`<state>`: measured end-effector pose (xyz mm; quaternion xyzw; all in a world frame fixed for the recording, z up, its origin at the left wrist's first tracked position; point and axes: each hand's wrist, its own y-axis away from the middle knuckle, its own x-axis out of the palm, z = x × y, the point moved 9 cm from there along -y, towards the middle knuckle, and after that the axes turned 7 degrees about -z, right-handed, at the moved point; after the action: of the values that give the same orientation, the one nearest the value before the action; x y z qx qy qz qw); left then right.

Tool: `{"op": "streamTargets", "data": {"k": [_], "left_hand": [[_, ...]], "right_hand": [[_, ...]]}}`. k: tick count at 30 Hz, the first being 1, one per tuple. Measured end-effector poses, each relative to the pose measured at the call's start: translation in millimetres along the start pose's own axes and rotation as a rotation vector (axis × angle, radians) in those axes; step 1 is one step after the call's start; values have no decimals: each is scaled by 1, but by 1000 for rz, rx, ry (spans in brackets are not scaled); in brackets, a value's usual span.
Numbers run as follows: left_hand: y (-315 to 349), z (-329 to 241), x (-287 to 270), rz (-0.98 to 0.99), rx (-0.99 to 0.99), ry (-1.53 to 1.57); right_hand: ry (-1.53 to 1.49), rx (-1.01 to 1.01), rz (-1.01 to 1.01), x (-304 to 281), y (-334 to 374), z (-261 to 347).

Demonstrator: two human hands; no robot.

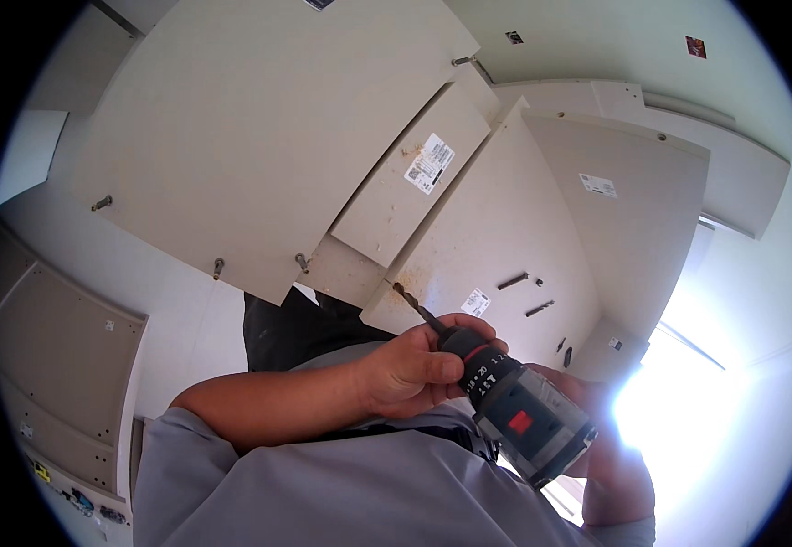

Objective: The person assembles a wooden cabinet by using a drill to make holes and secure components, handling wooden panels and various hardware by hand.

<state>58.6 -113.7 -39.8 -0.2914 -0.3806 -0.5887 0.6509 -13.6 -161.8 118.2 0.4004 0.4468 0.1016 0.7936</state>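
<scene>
1. tool: one dark grey-and-black power drill with a red patch point(537, 427), held in front of the grey-shirted torso, tilted, nose toward upper left.
2. left hand point(410, 369): wrapped around the drill's black ring collar with white marks point(484, 369), thumb across the near side, fingers curling behind.
3. right hand point(562, 385): behind the drill body, partly lost in glare; finger closure hidden, cannot tell.
4. bit: one long dark spiral metal bit point(416, 305) in the nose; tip over or just beside the corner of a flat beige board point(528, 210). contact cannot be told. brownish dust near tip.
5. step (judged): handling or setting the drill at its collar; tightening versus loosening not readable.
6. next move (judged): calls for a steady body and firm collar hold, bit clear of the board edge.
7. counts: one drill; one mounted bit; five small dark loose metal pieces point(513, 281) on the board, at least two looking like bits; four short grey metal pegs point(301, 263) along the edges of one large flat beige panel point(277, 118).
</scene>
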Motion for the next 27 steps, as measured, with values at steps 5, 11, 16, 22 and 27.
{"op": "streamTargets", "data": {"k": [5,11,16,22,27], "left_hand": [[0,0,-2,-5,18,-5],[2,-3,-2,-1,24,-5],[4,-5,3,67,32,50],[-1,-3,-6,-4,38,-18],[0,-5,-5,-14,43,-8]], "right_hand": [[38,23,6,2,1,-2],[62,-2,1,3,-1,-2],[-101,42,11,15,5,-31],[125,-26,-5,2,-5,-1],[72,-2,4,5,-3,-7]]}}
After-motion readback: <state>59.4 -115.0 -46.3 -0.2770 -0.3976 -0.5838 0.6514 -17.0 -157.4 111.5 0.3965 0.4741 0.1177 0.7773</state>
